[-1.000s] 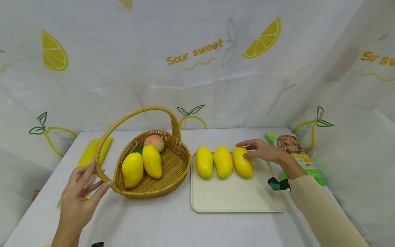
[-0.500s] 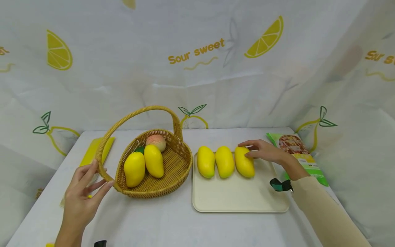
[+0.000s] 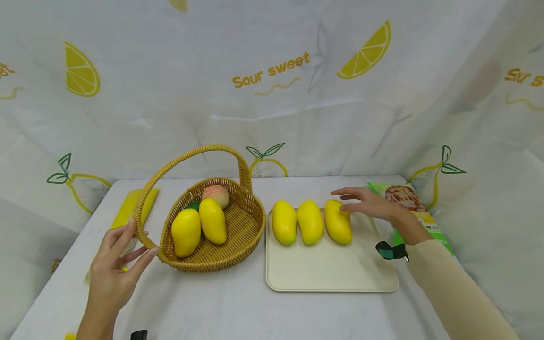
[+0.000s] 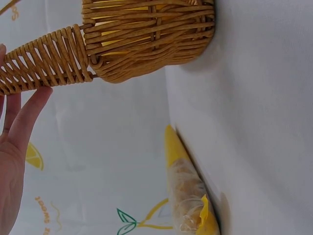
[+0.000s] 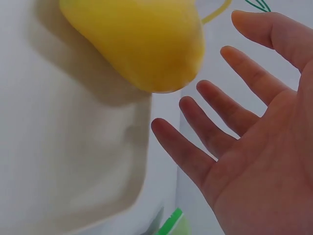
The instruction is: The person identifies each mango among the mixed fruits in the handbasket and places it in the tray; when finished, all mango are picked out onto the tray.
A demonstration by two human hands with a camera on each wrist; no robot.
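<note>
My left hand (image 3: 112, 274) holds the handle (image 3: 144, 189) of a wicker basket (image 3: 238, 226) between thumb and fingers; the left wrist view shows the fingertips against the woven handle (image 4: 44, 61). Inside the basket lie two yellow mangoes (image 3: 185, 233), a peach (image 3: 216, 194) and a partly hidden green item (image 3: 193, 205). Three more mangoes lie side by side on a cream tray (image 3: 331, 271). My right hand (image 3: 371, 204) is beside the rightmost mango (image 3: 338, 224), and in the right wrist view its fingers are spread, apart from the mango (image 5: 142, 39).
Behind my right forearm lies a green food packet (image 3: 425, 217). On the left, behind the basket handle, is a yellow-and-clear packet (image 3: 129, 205), also in the left wrist view (image 4: 188, 191). A white printed curtain (image 3: 272, 118) stands behind the table.
My right hand has let go of the rightmost mango and shifted slightly right, its fingers opening. The left hand keeps its hold on the handle. The head view has shifted slightly.
</note>
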